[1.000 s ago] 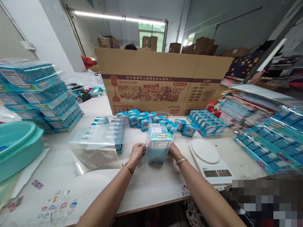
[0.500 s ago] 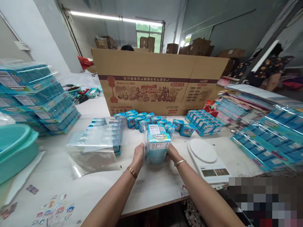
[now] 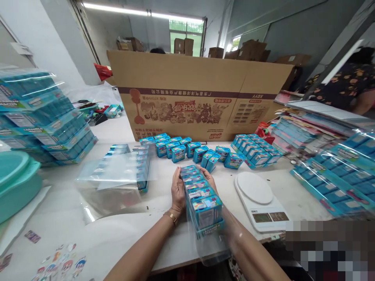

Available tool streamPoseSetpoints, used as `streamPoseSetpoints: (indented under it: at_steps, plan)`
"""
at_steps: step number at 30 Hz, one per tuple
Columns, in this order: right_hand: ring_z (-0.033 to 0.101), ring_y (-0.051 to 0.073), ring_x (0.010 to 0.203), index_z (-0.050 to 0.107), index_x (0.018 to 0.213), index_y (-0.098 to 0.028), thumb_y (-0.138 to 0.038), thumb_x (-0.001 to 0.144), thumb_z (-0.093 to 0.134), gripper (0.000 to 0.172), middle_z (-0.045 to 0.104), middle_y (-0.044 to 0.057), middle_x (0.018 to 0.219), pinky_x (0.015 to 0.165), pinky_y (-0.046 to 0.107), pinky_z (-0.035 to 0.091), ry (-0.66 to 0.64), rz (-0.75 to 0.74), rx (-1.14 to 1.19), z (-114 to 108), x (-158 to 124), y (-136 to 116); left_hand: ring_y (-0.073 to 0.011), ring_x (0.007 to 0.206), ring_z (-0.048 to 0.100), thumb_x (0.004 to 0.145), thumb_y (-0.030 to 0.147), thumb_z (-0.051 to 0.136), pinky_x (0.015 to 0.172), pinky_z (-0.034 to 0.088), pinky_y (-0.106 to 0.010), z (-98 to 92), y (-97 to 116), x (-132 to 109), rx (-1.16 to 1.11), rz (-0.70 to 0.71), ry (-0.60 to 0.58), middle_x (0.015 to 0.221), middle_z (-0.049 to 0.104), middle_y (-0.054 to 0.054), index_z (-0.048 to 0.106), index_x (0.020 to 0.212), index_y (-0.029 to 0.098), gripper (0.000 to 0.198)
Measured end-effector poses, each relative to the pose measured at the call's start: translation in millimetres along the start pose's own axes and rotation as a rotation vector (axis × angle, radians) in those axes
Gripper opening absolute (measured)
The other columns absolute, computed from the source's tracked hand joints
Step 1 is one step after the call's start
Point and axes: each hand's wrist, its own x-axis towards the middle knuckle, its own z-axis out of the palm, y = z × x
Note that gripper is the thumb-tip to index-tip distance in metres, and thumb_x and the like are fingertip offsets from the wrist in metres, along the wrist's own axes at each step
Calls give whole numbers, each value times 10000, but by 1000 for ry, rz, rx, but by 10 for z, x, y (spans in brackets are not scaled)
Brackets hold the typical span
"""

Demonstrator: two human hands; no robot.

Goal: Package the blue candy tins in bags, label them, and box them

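- cradling a tray of small blue boxes [image 3: 202, 195] in a clear bag [image 3: 212, 249], two bare hands hold it tilted over the near edge of a white table [image 3: 178, 249], the bag's loose end hanging toward the wearer.
- the left hand [image 3: 177, 191], fingers close together, is pressed along the tray's left side near its far end; the right hand [image 3: 209, 180], partly hidden, clasps the opposite side.
- the load looks light to moderate; the boxes seem firm, but the shallow card tray [image 3: 210, 229] could bend and its contents lean.
- the film looks slick and limp, a poor handle; the better hold is likely low on both long sides, palms flat, with support beneath the near end.
- just beyond stand loose blue boxes [image 3: 178, 154]; to the right sits a white scale [image 3: 256, 191], to the left another filled tray [image 3: 142, 168] partly under clear film [image 3: 108, 191].
- behind them all rises a cardboard carton [image 3: 184, 74], its print upside down.
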Motion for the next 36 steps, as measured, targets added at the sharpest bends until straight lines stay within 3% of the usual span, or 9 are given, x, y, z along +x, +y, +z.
streamPoseSetpoints:
  at_steps: [3,6,12,18,23,26,30,33,36]
  plan:
    - [664,193,775,712,990,-260,-567,644,798,471,739,10,910,709,307,549,6,-10,27,-26,-77,28,-276,1269,543,934,638,383,1087,413,-436,42,-24,-49,-62,-57,63,1363,577,-152,464,1410,194,656]
    - [661,203,803,721,997,-230,-657,719,710,509,738,34,923,735,309,531,26,-36,-14,-18,-178,26,-213,982,660,951,620,369,893,512,-358,86,51,-69,-119,-153,139,1078,686,-98,484,1371,192,611]
    - [567,168,630,660,698,-218,-793,780,520,597,653,9,668,630,297,457,24,-77,-93,37,-149,46,-157,603,578,877,731,398,609,453,-277,103,179,55,-223,-275,241,638,616,-3,649,1072,165,648]
    - [426,128,498,491,490,-222,-809,712,581,634,494,-24,503,531,282,384,-35,-27,-93,105,35,126,-124,415,428,791,844,361,466,336,-271,92,135,246,-232,-382,139,449,493,20,682,808,158,758]
    - [552,155,604,609,650,-223,-801,712,581,583,613,-4,608,639,285,460,68,-14,-57,-35,50,-71,-133,447,491,737,882,381,496,380,-273,-43,71,370,-262,-469,-40,488,537,12,689,826,163,787]
    - [623,162,757,662,808,-233,-747,710,644,524,693,13,791,744,284,495,280,-99,31,-394,-372,-408,-202,736,673,699,883,446,707,488,-310,-173,108,442,-217,-464,-177,745,710,-69,699,931,154,806]
    - [528,119,566,621,670,-218,-655,729,721,452,580,-26,596,577,237,449,546,-161,-48,-768,-1627,-637,-311,1108,644,698,853,496,940,453,-402,-260,280,544,-27,-387,-374,1125,726,-180,695,1096,122,856]
    - [495,122,498,581,564,-197,-758,798,552,609,540,2,517,519,249,415,473,41,-148,-655,-2520,-488,-347,1119,629,623,791,649,949,450,-419,-240,431,613,89,-388,-614,1152,724,-178,726,1051,124,796]
    - [621,182,659,679,714,-178,-802,785,512,649,674,72,693,590,274,453,282,213,-212,-268,-2869,-283,-333,950,664,545,695,773,865,480,-401,-223,509,663,178,-464,-822,960,766,-116,760,899,157,644]
